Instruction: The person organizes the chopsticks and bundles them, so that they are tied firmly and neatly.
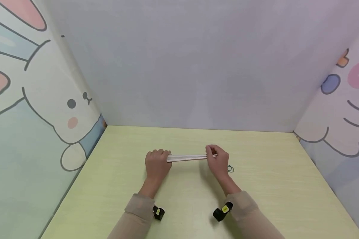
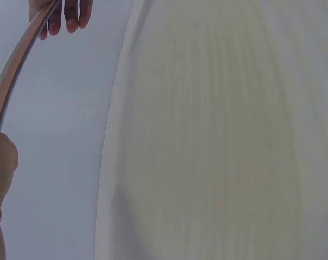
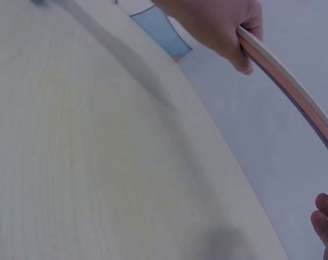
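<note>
A slim bundle of long, flat strips (image 1: pixel 186 158), pale on top with reddish and dark layers along its side, stretches between both hands above the table; its exact kind cannot be told. My left hand (image 1: pixel 158 164) grips the left end with curled fingers. At the other end, my right hand (image 1: pixel 218 161) pinches the strips between thumb and fingers. The layered edge of the strips (image 2: pixel 14 70) shows in the left wrist view, and the strips (image 3: pixel 294 92) cross the right side of the right wrist view. Beside the right wrist lies a thin dark green loop (image 1: pixel 231 168), partly hidden.
A pale yellow wood-grain table (image 1: pixel 185 199) spreads under the hands. Behind it rises a plain grey wall (image 1: pixel 179 66). Cartoon panels stand at the left (image 1: pixel 42 109) and right (image 1: pixel 347 116). Small black devices (image 1: pixel 159 213) sit at both wrists.
</note>
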Action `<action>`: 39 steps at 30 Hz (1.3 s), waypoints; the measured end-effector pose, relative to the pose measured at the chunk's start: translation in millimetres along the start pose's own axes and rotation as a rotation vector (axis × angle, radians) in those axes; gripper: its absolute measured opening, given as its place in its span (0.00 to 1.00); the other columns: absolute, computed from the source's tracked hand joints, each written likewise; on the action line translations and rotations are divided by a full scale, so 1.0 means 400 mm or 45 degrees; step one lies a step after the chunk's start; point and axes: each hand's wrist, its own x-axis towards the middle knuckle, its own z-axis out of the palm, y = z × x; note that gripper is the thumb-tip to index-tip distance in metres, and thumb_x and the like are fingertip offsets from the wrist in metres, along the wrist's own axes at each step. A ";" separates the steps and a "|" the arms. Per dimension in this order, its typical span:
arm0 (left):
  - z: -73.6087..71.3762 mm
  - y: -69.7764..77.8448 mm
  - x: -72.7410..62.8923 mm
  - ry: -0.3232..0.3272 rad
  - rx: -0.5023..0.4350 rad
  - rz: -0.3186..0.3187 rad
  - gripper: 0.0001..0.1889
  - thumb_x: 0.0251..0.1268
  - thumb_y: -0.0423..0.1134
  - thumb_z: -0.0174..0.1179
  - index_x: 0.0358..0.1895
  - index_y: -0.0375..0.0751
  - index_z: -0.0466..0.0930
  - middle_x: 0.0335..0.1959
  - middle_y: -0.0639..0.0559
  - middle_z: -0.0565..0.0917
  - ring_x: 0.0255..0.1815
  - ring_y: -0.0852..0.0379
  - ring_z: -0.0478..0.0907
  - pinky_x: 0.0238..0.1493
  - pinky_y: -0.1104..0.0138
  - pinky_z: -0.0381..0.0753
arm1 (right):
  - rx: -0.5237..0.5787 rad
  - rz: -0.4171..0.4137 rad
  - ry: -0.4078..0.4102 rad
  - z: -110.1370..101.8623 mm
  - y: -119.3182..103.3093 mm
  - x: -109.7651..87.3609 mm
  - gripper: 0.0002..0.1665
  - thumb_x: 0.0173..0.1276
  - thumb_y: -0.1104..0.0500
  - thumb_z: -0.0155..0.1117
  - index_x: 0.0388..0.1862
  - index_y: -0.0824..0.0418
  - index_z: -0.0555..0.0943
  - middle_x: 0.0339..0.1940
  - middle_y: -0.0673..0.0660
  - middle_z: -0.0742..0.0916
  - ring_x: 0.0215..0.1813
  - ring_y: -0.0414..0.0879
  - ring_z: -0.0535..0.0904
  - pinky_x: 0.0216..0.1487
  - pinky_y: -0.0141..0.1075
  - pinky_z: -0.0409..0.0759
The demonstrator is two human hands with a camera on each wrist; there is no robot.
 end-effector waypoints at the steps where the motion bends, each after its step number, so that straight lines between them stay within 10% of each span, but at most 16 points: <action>1: 0.000 0.001 0.000 0.034 -0.007 0.006 0.07 0.52 0.35 0.71 0.21 0.40 0.85 0.16 0.50 0.80 0.15 0.51 0.74 0.22 0.60 0.71 | 0.058 0.052 -0.006 -0.001 -0.007 0.002 0.08 0.73 0.63 0.63 0.39 0.68 0.86 0.30 0.60 0.88 0.30 0.42 0.82 0.30 0.24 0.78; 8: -0.003 0.010 0.006 0.099 -0.011 0.025 0.08 0.54 0.37 0.70 0.20 0.41 0.84 0.16 0.51 0.80 0.15 0.51 0.75 0.22 0.60 0.73 | 0.395 0.299 -0.238 -0.008 -0.033 0.000 0.12 0.80 0.62 0.53 0.51 0.67 0.81 0.41 0.67 0.85 0.41 0.43 0.85 0.42 0.29 0.82; 12: -0.008 0.014 0.004 0.139 -0.010 0.071 0.12 0.54 0.39 0.72 0.19 0.41 0.82 0.15 0.51 0.79 0.14 0.53 0.74 0.20 0.61 0.72 | 0.523 0.320 -0.171 -0.013 -0.039 0.002 0.13 0.77 0.69 0.54 0.56 0.68 0.78 0.46 0.71 0.83 0.42 0.43 0.85 0.46 0.32 0.84; 20: -0.025 0.025 0.016 0.048 0.024 -0.009 0.17 0.61 0.45 0.70 0.18 0.41 0.81 0.14 0.52 0.79 0.16 0.52 0.75 0.24 0.59 0.73 | 0.511 0.049 -0.167 -0.020 -0.059 -0.004 0.19 0.77 0.73 0.47 0.63 0.69 0.74 0.44 0.70 0.83 0.43 0.49 0.86 0.47 0.34 0.84; 27: -0.045 0.027 0.029 0.244 0.008 0.163 0.20 0.62 0.50 0.68 0.18 0.42 0.81 0.14 0.53 0.79 0.14 0.54 0.75 0.22 0.61 0.76 | 0.677 0.191 -0.131 -0.033 -0.063 0.004 0.26 0.73 0.80 0.45 0.67 0.68 0.68 0.55 0.70 0.77 0.55 0.48 0.80 0.53 0.33 0.82; 39: -0.062 0.051 0.038 0.125 0.041 0.095 0.18 0.60 0.48 0.68 0.17 0.43 0.81 0.15 0.53 0.81 0.16 0.53 0.77 0.30 0.59 0.80 | 0.352 -0.166 -0.127 -0.070 -0.151 -0.005 0.19 0.69 0.83 0.47 0.56 0.79 0.75 0.50 0.76 0.80 0.53 0.69 0.78 0.55 0.33 0.80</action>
